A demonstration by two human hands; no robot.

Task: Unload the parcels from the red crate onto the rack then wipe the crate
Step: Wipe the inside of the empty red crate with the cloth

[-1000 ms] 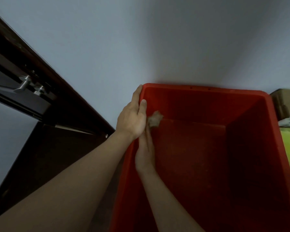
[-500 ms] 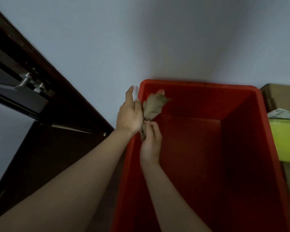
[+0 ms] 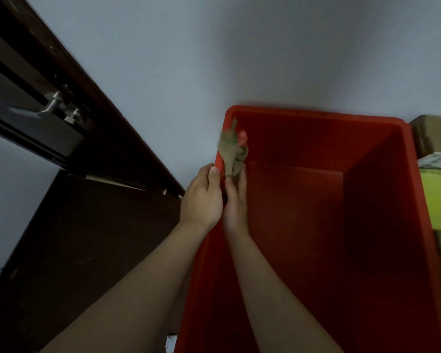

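While the cloth (image 3: pixel 231 151) is rubbed up the left inner wall of the red crate (image 3: pixel 316 138): it's been shifted higher than it was half a second back. Its tip is now found just under the far rim, near the far-left corner, and it's been pulled out longer and thinner.
Left hand (image 3: pixel 201 197): slid a bit nearer along the rim since then, and the finger that was stuck straight up isn't seen anymore. The left rim is gripped, with the thumb laid on the edge and the other fingers hidden on the outside.
Right hand (image 3: pixel 236 200): kept inside the crate, pretty much where it was. Its fingers are laid fairly straight up the left inner wall, and the cloth's lower end is pressed there rather than clearly pinched.
Cloth: olive-brown and crumpled, kept touching the wall between the rim and the right hand's fingers.
Crate spot: parked against the pale wall (image 3: pixel 239 47), with the dark door (image 3: pixel 74 238) off to its left and parcels stacked just beside its right side.
Writing: a pale label (image 3: pixel 435 160) is seen on top of the yellow-green parcel (image 3: pixel 438 197), but the print is too blurred to be read. The brown cardboard box (image 3: pixel 433 133) behind it is cut off by the frame edge.
Door hardware: a metal handle (image 3: pixel 46 108) is mounted on the door, upper left.
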